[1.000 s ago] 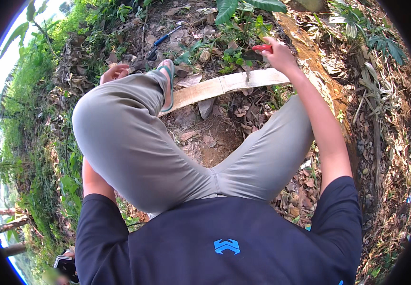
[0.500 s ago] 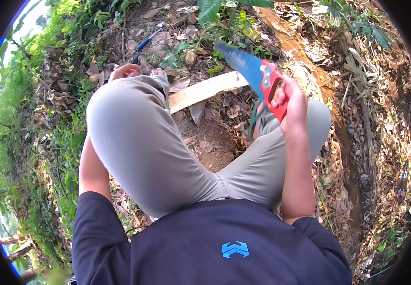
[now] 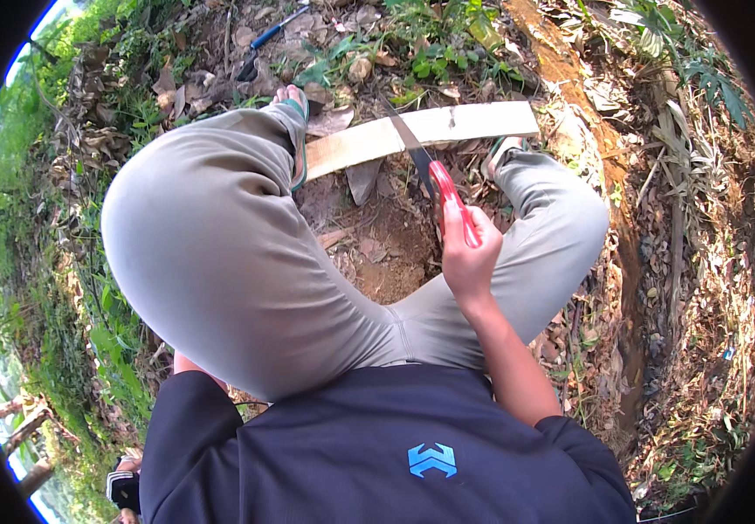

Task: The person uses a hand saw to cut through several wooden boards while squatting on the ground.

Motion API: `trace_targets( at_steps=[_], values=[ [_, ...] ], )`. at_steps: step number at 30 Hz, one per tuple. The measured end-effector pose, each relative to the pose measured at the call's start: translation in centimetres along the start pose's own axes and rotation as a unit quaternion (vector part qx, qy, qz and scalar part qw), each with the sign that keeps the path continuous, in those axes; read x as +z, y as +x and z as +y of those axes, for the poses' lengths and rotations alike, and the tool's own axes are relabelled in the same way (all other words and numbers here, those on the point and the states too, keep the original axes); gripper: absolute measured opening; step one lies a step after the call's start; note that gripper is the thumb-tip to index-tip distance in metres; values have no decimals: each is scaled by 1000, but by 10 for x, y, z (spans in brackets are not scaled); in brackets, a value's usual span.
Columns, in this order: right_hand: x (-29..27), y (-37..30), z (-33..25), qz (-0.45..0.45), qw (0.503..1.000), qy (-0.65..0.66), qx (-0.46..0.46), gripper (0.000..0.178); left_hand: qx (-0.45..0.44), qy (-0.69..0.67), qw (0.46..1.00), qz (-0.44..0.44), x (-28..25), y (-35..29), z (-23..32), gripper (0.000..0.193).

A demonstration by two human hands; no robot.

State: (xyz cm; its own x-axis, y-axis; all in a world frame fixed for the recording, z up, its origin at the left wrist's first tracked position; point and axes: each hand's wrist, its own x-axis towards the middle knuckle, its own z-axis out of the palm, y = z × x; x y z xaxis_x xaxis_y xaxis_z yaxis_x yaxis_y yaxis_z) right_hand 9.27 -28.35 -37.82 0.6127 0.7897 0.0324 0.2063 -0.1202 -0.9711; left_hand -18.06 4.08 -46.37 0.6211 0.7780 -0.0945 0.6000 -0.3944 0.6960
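My right hand [image 3: 471, 258] is closed round the red handle of a hand saw [image 3: 420, 160]. The dark blade, seen nearly edge-on, crosses a pale wooden board [image 3: 472, 122], its tip past the far edge. Whether the teeth touch the wood I cannot tell. The board lies crosswise between my sandalled feet, its left end by my left foot [image 3: 292, 109] and its right end by my right foot [image 3: 501, 153]. My left hand is out of sight behind my bent left leg; only a bit of that arm shows.
A blue-handled tool [image 3: 265, 37] lies on the ground beyond my left foot. Dry leaves and green plants [image 3: 438, 61] cover the soil around the board. An earthen bank [image 3: 561, 52] runs along the right. At lower left is a dark, white-striped item [image 3: 122, 485], partly seen.
The raised saw has come down and left, and its blade now lies across the board. My left hand, visible by my left foot before, has gone from sight. My knees have spread wider.
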Motion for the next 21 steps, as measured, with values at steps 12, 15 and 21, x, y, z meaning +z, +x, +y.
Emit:
trace_targets(
  at_steps=[12,15,21],
  values=[
    [7,-24,4,8,997,-74,-31,30,-13,-61,997,43,38,-33,-55,29],
    [8,-15,-5,-25,999,-33,-5,29,-32,-96,990,95,0,-41,-89,29],
    [-6,-12,-11,-21,996,-91,2,22,-6,-147,989,19,33,41,-35,28]
  ],
)
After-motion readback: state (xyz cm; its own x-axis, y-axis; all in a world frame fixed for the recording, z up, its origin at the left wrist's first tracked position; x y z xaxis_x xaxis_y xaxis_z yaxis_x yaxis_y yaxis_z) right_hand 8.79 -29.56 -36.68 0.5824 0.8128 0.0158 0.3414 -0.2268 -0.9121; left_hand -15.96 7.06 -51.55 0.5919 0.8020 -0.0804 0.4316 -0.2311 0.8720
